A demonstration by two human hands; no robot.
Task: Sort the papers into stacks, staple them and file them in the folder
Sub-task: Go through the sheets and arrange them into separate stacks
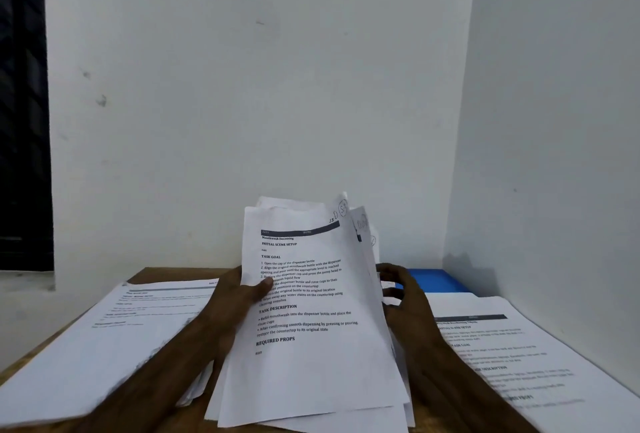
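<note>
Head view. A sheaf of white printed sheets (pixel 311 328) was held upright at the centre, its lower edge low over the brown wooden table (pixel 166 273). The front page was headed "Mouthwash Decanting", and handwritten marks showed at its top right corner. The sheets behind it were fanned out to the right.

The left hand (pixel 232 301) gripped the sheaf's left edge. Its thumb (pixel 261 289) was pressed on the front page over the printed lines, and its fingers were hidden behind the paper. The right hand (pixel 405 297) was at the sheaf's right edge, behind the front page, with its fingers curled around the rear sheets.

A loose stack of white printed papers (pixel 121 328) lay flat on the table to the left. A second flat stack of printed papers (pixel 519 356) lay to the right. A flat blue plastic folder (pixel 433 280) lay at the table's far right, beyond the right hand, its near edge under the right-hand stack.

A plain white wall (pixel 259 103) formed the background, and a dark window (pixel 20 103) lay at the far left.
</note>
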